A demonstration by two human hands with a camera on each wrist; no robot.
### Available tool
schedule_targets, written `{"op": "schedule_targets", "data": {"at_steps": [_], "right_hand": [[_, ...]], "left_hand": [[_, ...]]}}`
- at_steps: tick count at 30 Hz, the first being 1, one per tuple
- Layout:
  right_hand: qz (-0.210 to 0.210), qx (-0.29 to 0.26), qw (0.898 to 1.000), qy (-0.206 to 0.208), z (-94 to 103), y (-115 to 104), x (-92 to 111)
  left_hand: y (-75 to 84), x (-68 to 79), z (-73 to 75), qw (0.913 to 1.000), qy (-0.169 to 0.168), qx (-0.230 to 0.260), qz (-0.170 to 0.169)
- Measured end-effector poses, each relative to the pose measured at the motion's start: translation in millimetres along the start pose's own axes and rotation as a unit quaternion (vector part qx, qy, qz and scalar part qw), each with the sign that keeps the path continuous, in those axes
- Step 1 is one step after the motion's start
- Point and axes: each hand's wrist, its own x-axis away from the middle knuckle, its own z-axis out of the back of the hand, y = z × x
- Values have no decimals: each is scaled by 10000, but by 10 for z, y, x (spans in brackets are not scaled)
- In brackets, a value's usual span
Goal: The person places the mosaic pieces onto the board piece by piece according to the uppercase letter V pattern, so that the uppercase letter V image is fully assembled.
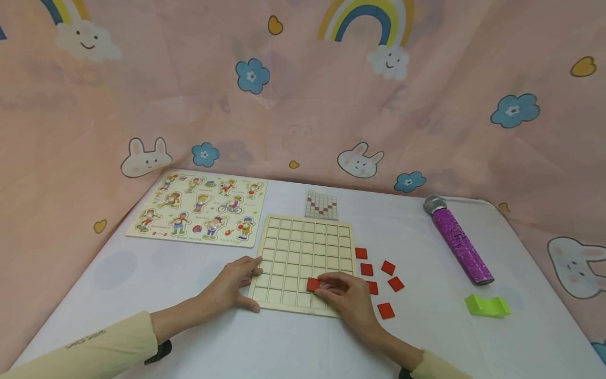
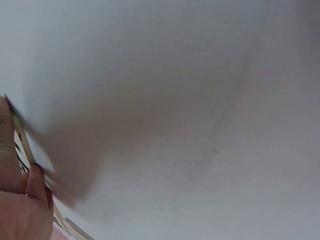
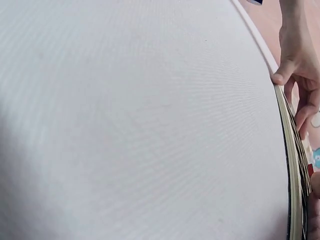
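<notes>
A pale wooden grid board point(image 1: 288, 263) lies flat on the table. My left hand point(image 1: 232, 284) holds its near left corner, fingers along the left edge and thumb at the front edge. That same left hand point(image 3: 300, 65) shows at the corner in the right wrist view. With thumb and fingertips, my right hand point(image 1: 350, 302) pinches a red square tile point(image 1: 313, 285) over the lower right part of the grid. Several loose red tiles point(image 1: 385, 310) lie just right of the board, one partly hidden behind the right hand. Behind the board is a small card point(image 1: 322, 205) with red squares in a V.
At the back left lies a picture puzzle board point(image 1: 189, 208) with sports figures. A purple glittery microphone point(image 1: 459, 245) and a bright green curved block point(image 1: 487, 306) are on the right of the white-covered table point(image 1: 199, 347). A pink patterned cloth point(image 1: 303, 110) hangs behind.
</notes>
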Motion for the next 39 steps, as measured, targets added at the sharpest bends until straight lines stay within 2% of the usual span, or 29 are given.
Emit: {"op": "schedule_targets", "data": {"at_steps": [8,21,31,39], "right_hand": [[115,570,9980,-229,-12,-37,-59],[57,761,9947,-692,-50,-98,-129],[-271,295,9972,-634,11,-95,-141],[-216,42,9967,-783,-2,-89,-156]], "left_hand": [[-15,-3,6,10000,-40,4,-41],[-23,5,1,9999,-29,82,-135],[-13,9,3,9999,-33,81,-58],[-12,8,1,9999,-41,118,-29]]}}
